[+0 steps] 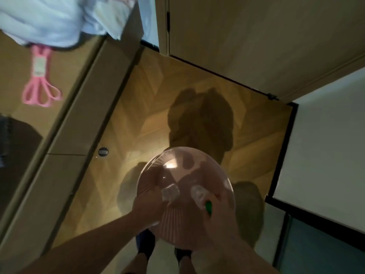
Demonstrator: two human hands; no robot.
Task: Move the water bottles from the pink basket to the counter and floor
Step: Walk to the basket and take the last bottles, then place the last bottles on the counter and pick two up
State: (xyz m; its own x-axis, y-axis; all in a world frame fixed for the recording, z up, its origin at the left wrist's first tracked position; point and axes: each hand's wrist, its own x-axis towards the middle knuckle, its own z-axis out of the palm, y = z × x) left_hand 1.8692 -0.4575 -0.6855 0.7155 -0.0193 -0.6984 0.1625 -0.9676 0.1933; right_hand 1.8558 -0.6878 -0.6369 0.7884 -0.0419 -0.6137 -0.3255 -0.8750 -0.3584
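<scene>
The pink basket hangs over the floor, the left hand gripping its near rim. The right hand clamps a green-capped bottle inside. Best to lift it straight up, steadying the basket, toward the desk on the left.

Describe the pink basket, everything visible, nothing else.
The pink basket is round, of translucent pink plastic with fine ribbed walls and a smooth rim, seen from above. It is held off the wooden floor, above the person's feet. The left hand grips its near left wall; the right hand is at its right rim, over a green-capped bottle. A second clear bottle lies inside.
</scene>
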